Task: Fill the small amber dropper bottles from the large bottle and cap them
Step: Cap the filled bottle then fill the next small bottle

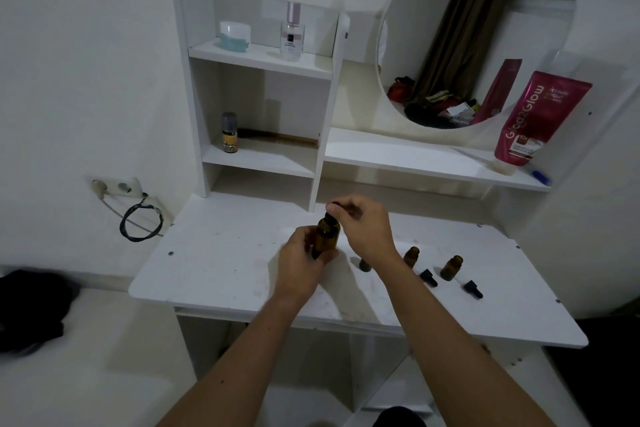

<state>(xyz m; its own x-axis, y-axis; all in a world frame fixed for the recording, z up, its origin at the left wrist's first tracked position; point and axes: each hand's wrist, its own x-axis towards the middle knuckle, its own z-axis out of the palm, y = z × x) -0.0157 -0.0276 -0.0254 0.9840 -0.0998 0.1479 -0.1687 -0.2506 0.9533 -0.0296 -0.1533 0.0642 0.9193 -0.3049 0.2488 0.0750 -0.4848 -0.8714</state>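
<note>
The large amber bottle (326, 235) stands upright near the middle of the white table (221, 253). My left hand (300, 262) grips its lower body. My right hand (363, 224) pinches the black cap (333, 207) at the bottle's top. Two small amber dropper bottles (411, 256) (452, 267) stand uncapped to the right. A third small bottle (364, 265) shows partly behind my right wrist. Two black dropper caps (428, 277) (473, 289) lie on the table beside them.
A white shelf unit (263, 62) rises behind the table with a jar, a perfume bottle, a small spray can and a comb. A pink tube (533, 118) leans by the round mirror (478, 31). A wall socket with a coiled cable (140, 222) sits at the left.
</note>
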